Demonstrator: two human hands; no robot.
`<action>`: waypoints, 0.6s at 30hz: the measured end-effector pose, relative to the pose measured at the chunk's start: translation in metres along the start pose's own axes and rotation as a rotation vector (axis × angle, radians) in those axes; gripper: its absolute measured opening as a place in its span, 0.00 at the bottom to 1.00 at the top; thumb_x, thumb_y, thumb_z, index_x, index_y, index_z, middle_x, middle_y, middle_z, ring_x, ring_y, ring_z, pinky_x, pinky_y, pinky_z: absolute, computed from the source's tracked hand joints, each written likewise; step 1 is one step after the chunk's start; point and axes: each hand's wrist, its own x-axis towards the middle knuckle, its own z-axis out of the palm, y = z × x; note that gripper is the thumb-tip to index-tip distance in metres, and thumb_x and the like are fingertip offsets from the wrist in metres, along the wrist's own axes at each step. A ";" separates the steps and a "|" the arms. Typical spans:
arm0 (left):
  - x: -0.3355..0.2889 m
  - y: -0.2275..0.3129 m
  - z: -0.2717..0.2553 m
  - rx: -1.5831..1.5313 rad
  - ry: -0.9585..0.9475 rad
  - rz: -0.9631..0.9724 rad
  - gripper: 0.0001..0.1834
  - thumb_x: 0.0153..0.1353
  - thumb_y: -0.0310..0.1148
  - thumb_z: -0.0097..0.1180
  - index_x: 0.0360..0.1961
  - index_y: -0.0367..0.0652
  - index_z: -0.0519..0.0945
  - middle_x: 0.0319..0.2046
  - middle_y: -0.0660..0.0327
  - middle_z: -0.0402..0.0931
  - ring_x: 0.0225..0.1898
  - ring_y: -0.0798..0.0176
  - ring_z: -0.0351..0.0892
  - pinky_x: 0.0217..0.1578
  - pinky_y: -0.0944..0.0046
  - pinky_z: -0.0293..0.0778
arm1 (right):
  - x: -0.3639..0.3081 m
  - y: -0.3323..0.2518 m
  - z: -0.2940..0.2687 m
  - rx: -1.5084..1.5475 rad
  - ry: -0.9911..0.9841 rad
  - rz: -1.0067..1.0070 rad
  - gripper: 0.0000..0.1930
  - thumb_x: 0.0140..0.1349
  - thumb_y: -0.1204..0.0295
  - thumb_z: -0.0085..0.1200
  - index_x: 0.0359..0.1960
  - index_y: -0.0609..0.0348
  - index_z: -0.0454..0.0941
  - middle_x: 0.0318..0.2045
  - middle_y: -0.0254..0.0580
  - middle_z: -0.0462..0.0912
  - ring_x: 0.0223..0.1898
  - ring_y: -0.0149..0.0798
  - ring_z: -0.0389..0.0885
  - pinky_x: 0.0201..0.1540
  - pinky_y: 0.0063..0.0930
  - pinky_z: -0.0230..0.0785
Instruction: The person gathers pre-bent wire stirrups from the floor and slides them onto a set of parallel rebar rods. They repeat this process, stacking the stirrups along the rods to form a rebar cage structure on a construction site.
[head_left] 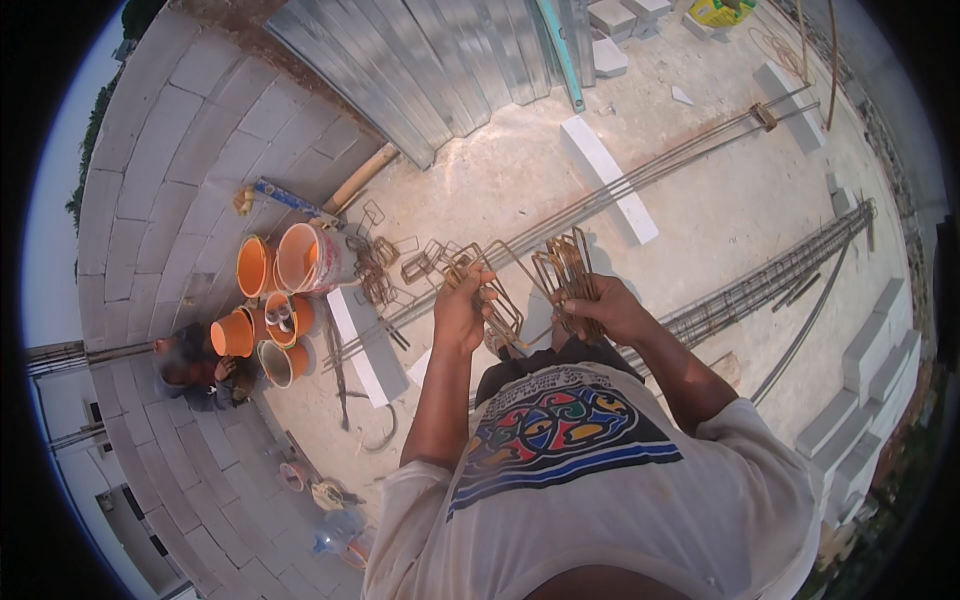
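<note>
My left hand (465,308) is closed around a few rusty wire stirrups (506,318), bent into rectangular loops. A thicker bundle of the same rebar stirrups (566,262) stands up from my right hand (600,308), whose fingers wrap its lower end. Both hands are held in front of my body, a small gap apart. Just left of my left hand, more loose stirrups (425,262) lie on the concrete floor, reaching to a tangled heap (372,262) by the buckets. Long thin steel bars (560,222) run beneath and beyond my hands, resting across white blocks (615,185).
Orange buckets (232,332) and a whitish pail (305,258) stand at the left by a block wall (190,250), where another person (195,375) crouches. A rebar cage (770,278) lies to the right. Corrugated metal sheets (430,70) stand at the back; blocks (865,370) are stacked far right.
</note>
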 end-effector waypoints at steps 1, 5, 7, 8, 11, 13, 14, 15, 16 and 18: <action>-0.001 0.000 -0.002 -0.022 -0.007 0.007 0.15 0.68 0.30 0.50 0.54 0.39 0.70 0.37 0.58 0.79 0.27 0.68 0.77 0.21 0.71 0.67 | 0.000 -0.001 -0.001 0.016 -0.013 0.005 0.14 0.62 0.69 0.59 0.45 0.66 0.77 0.32 0.45 0.85 0.22 0.28 0.78 0.24 0.21 0.73; -0.009 0.004 0.000 0.065 -0.079 0.055 0.15 0.67 0.30 0.50 0.54 0.38 0.72 0.35 0.60 0.78 0.29 0.68 0.75 0.23 0.69 0.66 | 0.001 0.004 -0.005 0.166 -0.066 0.061 0.17 0.65 0.67 0.54 0.50 0.67 0.72 0.40 0.51 0.83 0.32 0.38 0.83 0.34 0.32 0.79; -0.013 0.005 0.002 0.084 -0.144 0.080 0.15 0.67 0.30 0.51 0.53 0.38 0.72 0.33 0.61 0.78 0.28 0.68 0.75 0.23 0.69 0.66 | 0.004 0.010 -0.002 0.291 -0.071 0.044 0.18 0.66 0.67 0.52 0.52 0.67 0.69 0.44 0.53 0.81 0.38 0.44 0.84 0.40 0.39 0.80; -0.013 0.004 0.002 0.082 -0.161 0.079 0.15 0.67 0.30 0.51 0.53 0.38 0.72 0.33 0.61 0.78 0.27 0.68 0.76 0.23 0.70 0.66 | 0.004 0.010 -0.001 0.320 -0.105 0.052 0.18 0.66 0.69 0.51 0.53 0.68 0.68 0.45 0.54 0.81 0.41 0.46 0.83 0.42 0.41 0.80; -0.012 0.001 0.003 0.079 -0.196 0.085 0.15 0.67 0.30 0.52 0.53 0.38 0.73 0.31 0.61 0.78 0.26 0.67 0.76 0.23 0.70 0.66 | 0.005 0.004 0.004 0.376 -0.186 0.069 0.17 0.67 0.71 0.49 0.53 0.69 0.66 0.46 0.57 0.79 0.47 0.51 0.82 0.46 0.48 0.79; -0.012 -0.004 0.002 0.075 -0.202 0.090 0.15 0.67 0.30 0.52 0.53 0.38 0.73 0.31 0.61 0.78 0.26 0.68 0.75 0.22 0.71 0.66 | 0.002 0.001 0.009 0.371 -0.199 0.076 0.17 0.67 0.70 0.49 0.53 0.68 0.66 0.47 0.58 0.79 0.48 0.52 0.81 0.48 0.50 0.78; -0.013 -0.003 0.002 0.043 -0.213 0.087 0.15 0.68 0.30 0.52 0.53 0.38 0.73 0.31 0.61 0.77 0.26 0.68 0.75 0.22 0.71 0.66 | 0.003 0.000 0.009 0.379 -0.209 0.082 0.17 0.67 0.70 0.49 0.53 0.68 0.66 0.48 0.58 0.79 0.49 0.52 0.81 0.48 0.51 0.78; -0.013 -0.002 0.002 0.012 -0.228 0.078 0.14 0.68 0.30 0.51 0.53 0.38 0.73 0.31 0.61 0.77 0.26 0.68 0.75 0.22 0.71 0.67 | 0.003 0.001 0.007 0.389 -0.213 0.089 0.17 0.67 0.70 0.49 0.53 0.68 0.66 0.48 0.58 0.78 0.50 0.52 0.81 0.48 0.51 0.78; -0.013 -0.002 0.001 -0.019 -0.241 0.069 0.14 0.68 0.30 0.51 0.53 0.38 0.73 0.31 0.62 0.77 0.26 0.68 0.75 0.22 0.71 0.67 | 0.003 0.001 0.006 0.400 -0.216 0.096 0.17 0.67 0.71 0.49 0.53 0.67 0.66 0.49 0.58 0.78 0.50 0.52 0.80 0.48 0.51 0.78; -0.011 0.001 -0.004 -0.064 -0.283 0.089 0.14 0.68 0.30 0.51 0.53 0.39 0.74 0.30 0.62 0.77 0.26 0.68 0.75 0.22 0.71 0.67 | 0.006 -0.001 0.004 0.406 -0.206 0.085 0.17 0.66 0.71 0.50 0.53 0.66 0.66 0.49 0.58 0.78 0.51 0.52 0.80 0.48 0.51 0.79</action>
